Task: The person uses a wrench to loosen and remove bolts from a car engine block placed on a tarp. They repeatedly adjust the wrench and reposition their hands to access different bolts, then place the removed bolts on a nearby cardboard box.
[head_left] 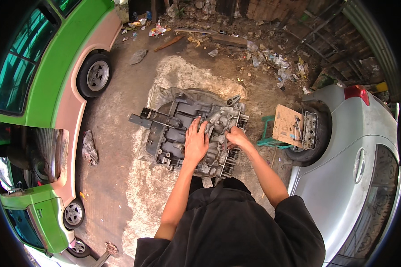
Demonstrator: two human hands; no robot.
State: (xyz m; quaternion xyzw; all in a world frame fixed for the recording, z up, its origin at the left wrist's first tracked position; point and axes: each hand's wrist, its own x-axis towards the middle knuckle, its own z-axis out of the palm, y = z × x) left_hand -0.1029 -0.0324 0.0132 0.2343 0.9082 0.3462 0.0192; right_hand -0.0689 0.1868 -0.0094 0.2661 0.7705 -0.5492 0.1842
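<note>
A large grey metal engine block (pixel 173 133) lies on a tyre and a sheet of plastic on the dirt ground in front of me. My left hand (pixel 196 141) rests flat on top of the block with its fingers spread. My right hand (pixel 236 137) grips a part at the block's right side, fingers curled; what it holds is too small to tell. A lighter aluminium housing (pixel 223 120) sits between the two hands.
A green and pink van (pixel 53 75) stands at the left, its open engine bay lower down. A silver car (pixel 356 178) is at the right. A green stool (pixel 272 133) carries a cardboard sheet and a metal part. A rag (pixel 89 149) lies left; litter is beyond.
</note>
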